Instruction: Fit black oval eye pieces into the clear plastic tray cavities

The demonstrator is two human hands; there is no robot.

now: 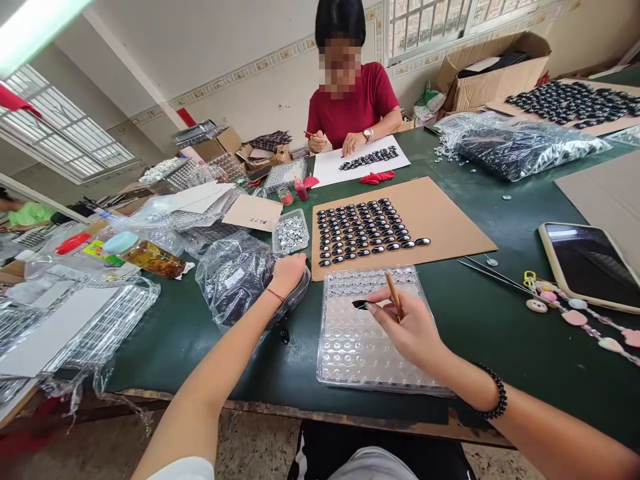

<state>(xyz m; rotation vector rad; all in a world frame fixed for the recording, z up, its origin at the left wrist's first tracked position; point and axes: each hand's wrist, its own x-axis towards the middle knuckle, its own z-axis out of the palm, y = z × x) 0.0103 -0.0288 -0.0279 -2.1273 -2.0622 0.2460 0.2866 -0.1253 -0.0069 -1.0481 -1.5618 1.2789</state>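
Right hand (412, 325) grasps stick (393, 293) and black piece (359, 305) by the counter's (505, 340) near edge; left hand (289, 272) touches bag (233, 277). The latter hand's grip is hidden.

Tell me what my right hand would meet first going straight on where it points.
Likely the clear plastic tray: your right hand, pinching a glossy black piece, points across and seemingly down at it. Height is unclear; passing above, it would head roughly toward your left hand.
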